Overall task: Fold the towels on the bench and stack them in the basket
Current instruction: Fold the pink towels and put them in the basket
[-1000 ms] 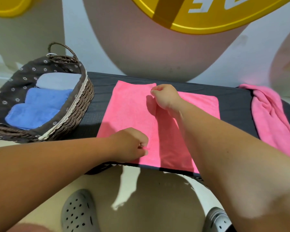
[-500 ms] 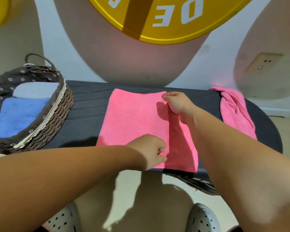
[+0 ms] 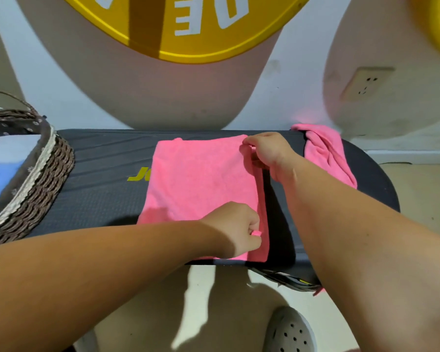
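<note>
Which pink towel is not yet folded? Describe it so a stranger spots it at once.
Start at the black bench. Go to its right end, past the right hand. That crumpled towel lies bunched there, unlike the flat towel spread mid-bench.

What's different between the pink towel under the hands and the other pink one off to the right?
The middle towel lies flat and smooth; the right towel sits bunched and creased. The middle towel is pinched by the left hand and right hand; the right towel lies untouched. Both are pink and rest on the black bench.
</note>
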